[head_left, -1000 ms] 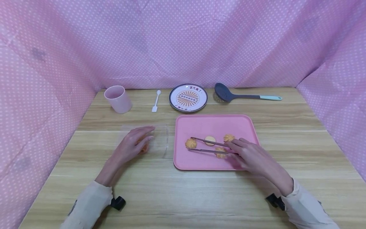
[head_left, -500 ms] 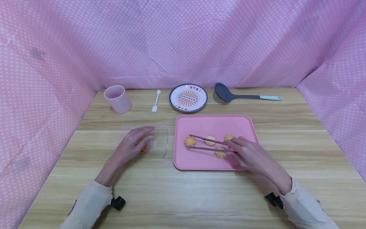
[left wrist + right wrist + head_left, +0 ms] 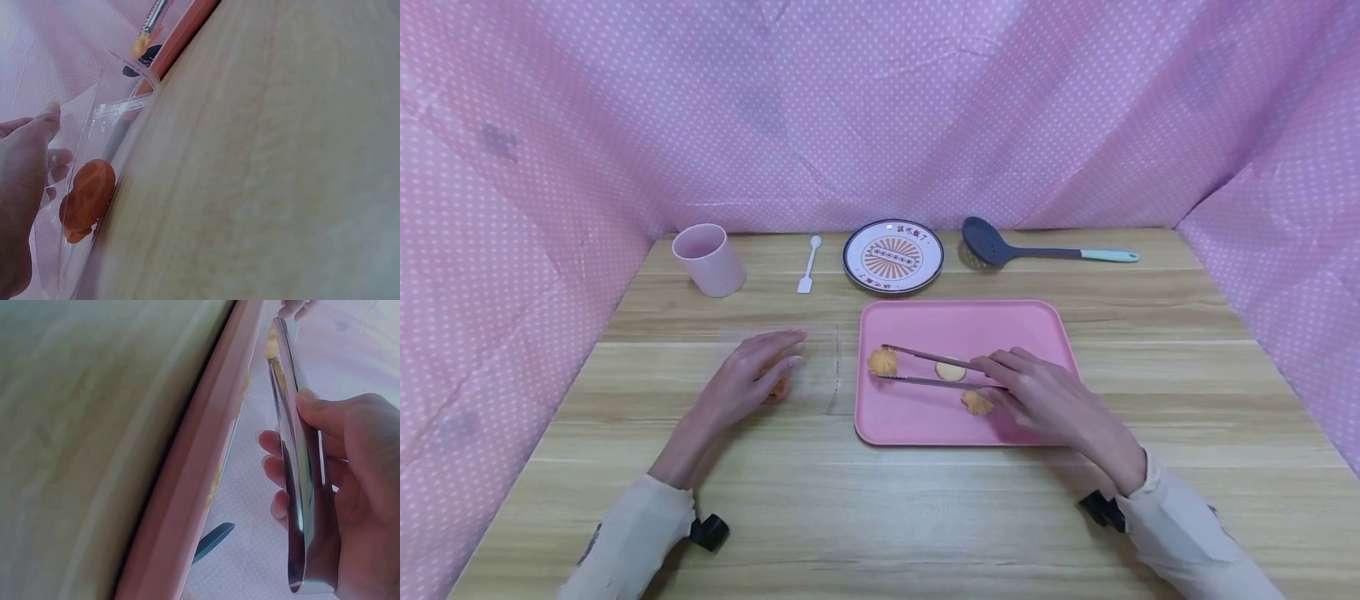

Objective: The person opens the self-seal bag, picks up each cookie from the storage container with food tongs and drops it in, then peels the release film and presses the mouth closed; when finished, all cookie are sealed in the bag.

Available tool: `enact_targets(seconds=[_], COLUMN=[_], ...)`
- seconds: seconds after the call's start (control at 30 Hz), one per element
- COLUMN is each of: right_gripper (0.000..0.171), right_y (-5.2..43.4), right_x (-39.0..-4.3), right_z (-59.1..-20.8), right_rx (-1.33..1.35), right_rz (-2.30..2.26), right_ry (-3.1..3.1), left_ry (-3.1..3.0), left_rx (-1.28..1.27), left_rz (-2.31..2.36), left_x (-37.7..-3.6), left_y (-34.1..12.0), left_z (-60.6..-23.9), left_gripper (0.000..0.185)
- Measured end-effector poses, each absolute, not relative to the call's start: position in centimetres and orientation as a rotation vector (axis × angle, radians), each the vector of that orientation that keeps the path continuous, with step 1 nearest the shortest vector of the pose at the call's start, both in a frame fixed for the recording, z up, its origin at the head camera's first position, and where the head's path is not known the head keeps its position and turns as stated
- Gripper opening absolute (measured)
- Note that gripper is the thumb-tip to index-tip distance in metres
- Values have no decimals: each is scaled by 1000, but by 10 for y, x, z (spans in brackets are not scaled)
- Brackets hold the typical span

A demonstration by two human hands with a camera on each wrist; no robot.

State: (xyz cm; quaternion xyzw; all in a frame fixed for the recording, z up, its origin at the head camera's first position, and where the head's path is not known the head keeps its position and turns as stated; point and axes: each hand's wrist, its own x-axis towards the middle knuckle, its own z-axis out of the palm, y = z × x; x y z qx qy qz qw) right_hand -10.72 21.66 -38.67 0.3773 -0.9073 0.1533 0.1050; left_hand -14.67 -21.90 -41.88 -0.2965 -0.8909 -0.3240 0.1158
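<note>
Pink dotted cloth walls my bench (image 3: pixel 880 517). My right hand (image 3: pixel 1045 400) pinches tongs (image 3: pixel 925 371), whose cookie (image 3: pixel 883 361) has lifted leftward off the tray (image 3: pixel 955 321); my left hand (image 3: pixel 748 379) rests flat on the bag (image 3: pixel 820 367).

Only two spots carry text. The round plate (image 3: pixel 892 256), upper centre of the head view, has a short row of dark Chinese characters along its far rim above the orange sunburst pattern; they are too small to read. The clear bag (image 3: pixel 94 187), left in the left wrist view, shows a thin red printed line along its opening edge, illegible.
</note>
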Motion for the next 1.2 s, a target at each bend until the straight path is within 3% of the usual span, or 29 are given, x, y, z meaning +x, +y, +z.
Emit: enact_targets(seconds=[1.2], right_gripper=[35], right_y=[159], right_x=[-129], right_z=[-388], right_rx=[1198], right_rz=[463], right_ry=[-2639], left_ry=[-2581], left_rx=[-904], left_rz=[-939], left_x=[-150], left_y=[-220], left_z=[-421], left_gripper=[38])
